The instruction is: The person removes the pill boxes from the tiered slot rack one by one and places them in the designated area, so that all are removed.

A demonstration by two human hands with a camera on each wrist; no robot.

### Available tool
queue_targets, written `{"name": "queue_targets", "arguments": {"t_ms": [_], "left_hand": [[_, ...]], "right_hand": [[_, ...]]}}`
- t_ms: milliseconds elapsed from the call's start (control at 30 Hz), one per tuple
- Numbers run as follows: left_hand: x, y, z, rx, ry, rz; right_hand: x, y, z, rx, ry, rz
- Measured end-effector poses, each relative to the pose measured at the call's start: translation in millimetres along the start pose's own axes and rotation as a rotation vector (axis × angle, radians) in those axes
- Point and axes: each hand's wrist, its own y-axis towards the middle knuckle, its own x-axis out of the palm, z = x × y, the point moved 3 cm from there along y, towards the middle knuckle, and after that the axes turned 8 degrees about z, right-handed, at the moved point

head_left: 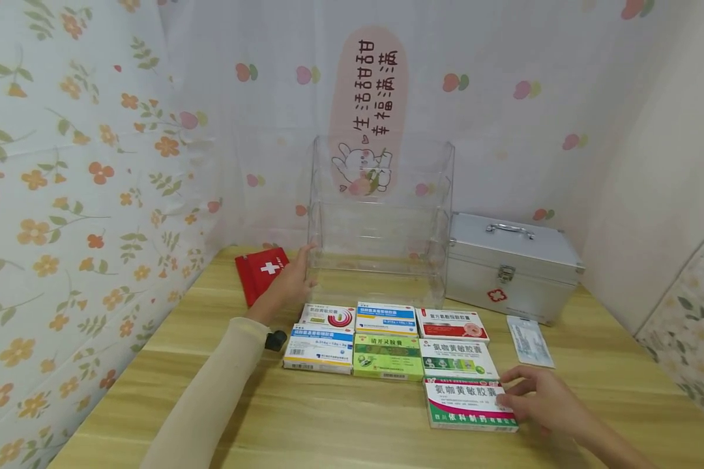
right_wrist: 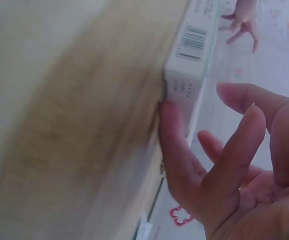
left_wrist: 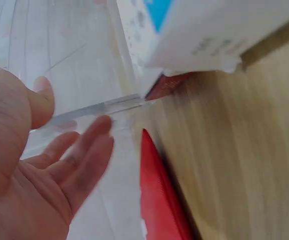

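My left hand [head_left: 286,281] is at the left side of a clear tiered rack [head_left: 381,251]. In the left wrist view, the rack's clear side panel [left_wrist: 92,110] runs between thumb and loosely spread fingers. At the front right, my right hand [head_left: 536,398] is over the right end of a green, white and magenta medicine box [head_left: 469,405]. One fingertip [right_wrist: 172,112] touches that box's end in the right wrist view, while the thumb and other fingers stand apart from it. The box lies flat in front of a white-green medicine box [head_left: 459,359].
Several medicine boxes lie in rows before the rack, among them a lime-green box [head_left: 387,357] and a blue-white box [head_left: 319,350]. A red pouch [head_left: 258,277] lies at left. A silver first-aid case [head_left: 513,260] and a white packet [head_left: 530,342] are at right.
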Motion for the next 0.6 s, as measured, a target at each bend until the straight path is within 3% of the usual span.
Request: {"name": "queue_targets", "arguments": {"t_ms": [167,333,467,600], "left_hand": [[-3.1,-0.4,6.0,-0.003,0.074,0.015],[-5.4,-2.7,10.7,0.009,0.137,0.061],[-7.6,-8.4,17.5,0.040,0.214,0.147],[-11.0,-13.9,30.3,0.031,0.210,0.256]], "right_hand": [[-7,6.1,-11,-0.107,-0.002,0.049],[-12,14.5,-30,-0.299,0.002,0.133],[-12,21.7,-45,-0.397,-0.016,0.216],[-12,27.4,-62,-0.449,-0.019,0.297]]}}
